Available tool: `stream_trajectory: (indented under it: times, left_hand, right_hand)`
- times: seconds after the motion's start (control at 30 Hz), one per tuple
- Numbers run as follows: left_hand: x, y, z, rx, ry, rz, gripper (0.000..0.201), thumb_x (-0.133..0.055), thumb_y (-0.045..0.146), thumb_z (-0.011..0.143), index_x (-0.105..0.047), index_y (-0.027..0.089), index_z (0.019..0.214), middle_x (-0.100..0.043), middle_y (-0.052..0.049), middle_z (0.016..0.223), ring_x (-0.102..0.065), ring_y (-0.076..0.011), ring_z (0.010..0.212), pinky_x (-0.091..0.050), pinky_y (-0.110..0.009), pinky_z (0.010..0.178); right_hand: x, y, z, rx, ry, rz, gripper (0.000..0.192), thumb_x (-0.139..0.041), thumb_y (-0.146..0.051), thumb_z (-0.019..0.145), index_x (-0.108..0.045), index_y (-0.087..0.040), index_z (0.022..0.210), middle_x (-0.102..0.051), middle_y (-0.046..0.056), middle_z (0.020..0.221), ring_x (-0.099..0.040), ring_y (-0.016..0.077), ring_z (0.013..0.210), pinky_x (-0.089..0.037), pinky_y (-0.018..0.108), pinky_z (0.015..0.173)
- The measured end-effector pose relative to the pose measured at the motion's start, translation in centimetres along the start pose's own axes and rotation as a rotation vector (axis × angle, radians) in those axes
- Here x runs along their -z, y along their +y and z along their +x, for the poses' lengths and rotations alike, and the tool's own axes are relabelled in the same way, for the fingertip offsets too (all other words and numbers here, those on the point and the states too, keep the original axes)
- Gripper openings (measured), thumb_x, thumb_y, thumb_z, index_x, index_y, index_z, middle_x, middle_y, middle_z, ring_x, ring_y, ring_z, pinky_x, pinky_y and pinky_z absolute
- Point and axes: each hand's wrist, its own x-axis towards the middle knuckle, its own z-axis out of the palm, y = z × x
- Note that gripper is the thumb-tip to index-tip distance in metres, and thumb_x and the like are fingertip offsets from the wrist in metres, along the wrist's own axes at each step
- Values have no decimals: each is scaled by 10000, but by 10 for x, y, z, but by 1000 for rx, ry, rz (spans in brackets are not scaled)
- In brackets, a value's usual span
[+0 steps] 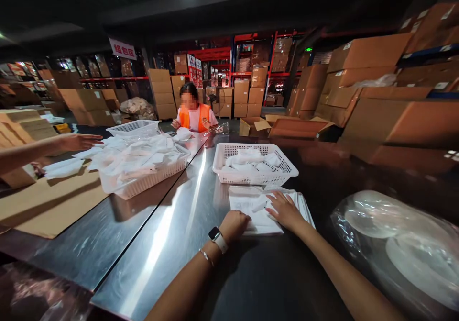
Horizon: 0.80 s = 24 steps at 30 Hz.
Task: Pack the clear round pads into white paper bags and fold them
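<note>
A stack of flat white bags or sheets (260,225) lies on the dark metal table in front of me. My left hand (234,224) is closed at the left edge of that stack, its fingers curled; what they grip, if anything, is hidden. A watch and a bracelet are on that wrist. My right hand (285,211) rests on the right part of the stack, palm down with fingers spread. Just beyond it stands a white perforated basket (220,171), which holds several white packets with dark print (253,160).
Another white basket (143,185), heaped with white packets, stands to the left. A co-worker's arm (36,151) reaches in there over brown cardboard (71,199). A person in an orange vest (195,115) sits across. Clear plastic bags (398,239) with round translucent contents lie right.
</note>
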Motion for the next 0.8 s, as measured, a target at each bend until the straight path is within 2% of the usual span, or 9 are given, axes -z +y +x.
stream_trajectory:
  times: [0.1, 0.17, 0.2, 0.27, 0.37, 0.5, 0.6, 0.7, 0.8]
  left_hand:
    - [3, 3, -1, 25, -3, 16, 236, -473, 125, 899, -704, 157, 935, -714, -104, 836, -682, -226, 830, -522, -338, 771]
    - [4, 4, -2, 30, -2, 24, 231, -482, 128, 898, -707, 166, 933, -715, -98, 820, -685, -224, 822, -524, -337, 765]
    - [5, 4, -3, 29, -2, 27, 226, -489, 127, 895, -708, 171, 931, -715, -96, 820, -686, -222, 821, -523, -333, 766]
    - [5, 4, -4, 24, 0, 32, 217, -502, 125, 889, -709, 178, 927, -716, -92, 822, -686, -218, 826, -518, -325, 769]
    - [6, 5, -5, 25, -2, 38, 212, -508, 124, 880, -710, 180, 913, -715, -92, 811, -686, -224, 824, -513, -321, 760]
    - [8, 7, -6, 28, -8, 42, 207, -514, 119, 866, -706, 173, 922, -716, -99, 815, -686, -231, 819, -513, -322, 746]
    - [7, 8, -6, 26, -17, 45, 206, -511, 116, 866, -703, 164, 920, -718, -102, 822, -686, -229, 813, -515, -318, 741]
    - [5, 7, -4, 24, -21, 49, 203, -512, 100, 860, -704, 155, 895, -716, -102, 821, -685, -220, 809, -515, -309, 747]
    - [3, 5, -2, 24, -18, 49, 193, -518, 109, 865, -703, 153, 897, -715, -106, 829, -684, -216, 809, -514, -310, 753]
  right_hand:
    - [2, -11, 19, 12, 109, -49, 484, -487, -228, 934, -453, -163, 1412, -333, 127, 1515, -223, 264, 1431, -176, 473, 1174]
    - [8, -10, 41, -31, 199, -106, 497, -421, -154, 944, -402, -153, 1441, -308, 141, 1525, -196, 277, 1438, -142, 508, 1167]
    - [11, -7, 53, -57, 225, -127, 490, -394, -117, 942, -412, -141, 1431, -343, 158, 1504, -233, 291, 1424, -162, 526, 1153]
    - [16, 7, 75, -84, 212, -135, 439, -370, -73, 938, -499, -134, 1353, -509, 171, 1373, -408, 290, 1323, -267, 522, 1101]
    - [20, 31, 96, -62, 135, -125, 256, -449, -137, 956, -623, -156, 1143, -673, 80, 1036, -611, 212, 1020, -437, 440, 958]
    - [20, 55, 104, -41, 99, -142, 174, -545, -283, 949, -629, -150, 1021, -645, 29, 938, -611, 175, 915, -486, 393, 866]
    - [19, 58, 99, -19, 118, -150, 199, -486, -225, 951, -635, -130, 1043, -655, 86, 960, -605, 212, 949, -462, 428, 895]
    - [11, 42, 85, 132, 146, -146, 346, -466, -173, 908, -584, -122, 1229, -600, 187, 1212, -524, 283, 1159, -333, 520, 1041]
    - [-6, 13, 69, 466, 80, -126, 523, -616, -223, 806, -536, -230, 1323, -544, 86, 1350, -429, 232, 1293, -214, 439, 1145]
